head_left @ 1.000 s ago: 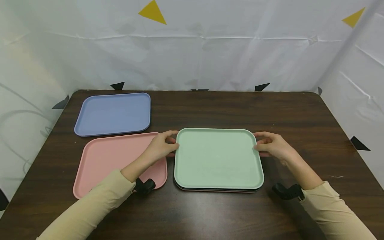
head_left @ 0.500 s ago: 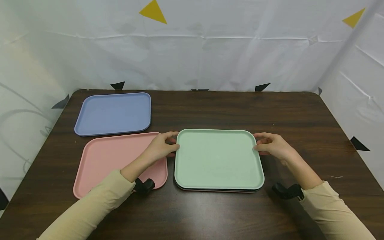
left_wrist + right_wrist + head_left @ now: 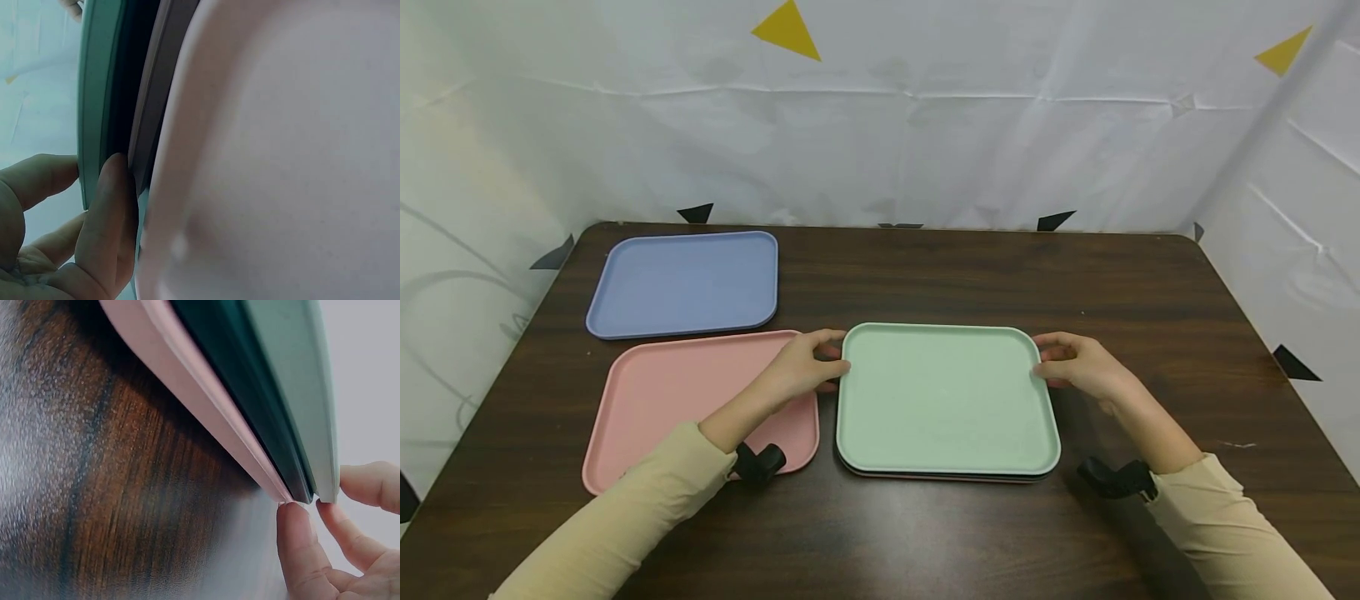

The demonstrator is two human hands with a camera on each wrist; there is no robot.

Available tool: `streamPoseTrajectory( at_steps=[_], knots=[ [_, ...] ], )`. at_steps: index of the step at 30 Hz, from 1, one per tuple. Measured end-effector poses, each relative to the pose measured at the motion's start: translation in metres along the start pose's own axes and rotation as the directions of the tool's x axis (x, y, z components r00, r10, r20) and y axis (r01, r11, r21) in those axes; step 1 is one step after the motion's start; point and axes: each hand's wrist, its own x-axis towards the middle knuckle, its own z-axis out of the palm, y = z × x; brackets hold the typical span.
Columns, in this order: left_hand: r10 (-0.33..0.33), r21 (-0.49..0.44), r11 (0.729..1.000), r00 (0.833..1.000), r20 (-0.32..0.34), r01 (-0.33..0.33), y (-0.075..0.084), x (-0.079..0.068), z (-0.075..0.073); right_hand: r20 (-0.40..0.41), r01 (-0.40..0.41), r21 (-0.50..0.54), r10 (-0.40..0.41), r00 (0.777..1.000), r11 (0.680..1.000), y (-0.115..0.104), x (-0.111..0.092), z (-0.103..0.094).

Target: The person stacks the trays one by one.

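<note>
A light green tray (image 3: 947, 400) tops a small stack in the middle of the table. Below it lie a dark tray (image 3: 250, 403) and a pink tray (image 3: 200, 406), edges showing in the right wrist view. My left hand (image 3: 797, 367) pinches the green tray's left edge, thumb on the rim, fingertips along the stack's side. On the opposite edge my right hand (image 3: 1082, 364) does the same; one fingertip reaches the lower pink tray's edge. Another pink tray (image 3: 677, 383) lies on the table under my left forearm.
A blue tray (image 3: 685, 283) lies at the back left, behind the separate pink tray. The dark wooden table (image 3: 925, 542) meets a white sheet wall (image 3: 925, 150) at its back edge. Black wrist mounts hang below both wrists.
The green tray's far edge has shifted very slightly toward me, and it sits a little lower in view. Both hands keep their hold almost unmoved.
</note>
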Motion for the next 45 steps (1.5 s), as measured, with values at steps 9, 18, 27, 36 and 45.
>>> streamPoseTrajectory(
  at_steps=[9,18,27,36,45],
  knots=[
    [-0.007,0.012,1.0,1.0,0.006,0.007,-0.001,0.0,-0.002,-0.002,0.004,0.003,-0.004,1.0,1.0,0.0,0.0,0.0],
    [-0.027,0.018,0.999,1.0,-0.009,0.028,0.002,-0.004,-0.007,-0.004,0.001,0.003,-0.001,1.0,1.0,-0.001,0.001,0.001],
    [-0.022,0.027,0.999,1.0,-0.004,0.022,-0.001,-0.008,-0.018,-0.02,-0.005,-0.005,0.005,1.0,1.0,-0.004,0.002,0.001],
    [0.015,0.037,0.999,1.0,0.0,-0.015,-0.002,-0.015,-0.036,-0.057,0.022,0.009,-0.022,0.998,1.0,-0.013,-0.001,-0.004],
    [0.01,0.072,0.997,1.0,-0.014,-0.009,0.002,-0.029,-0.053,-0.061,0.073,0.031,-0.071,0.996,0.997,-0.04,-0.005,-0.007]
  ],
)
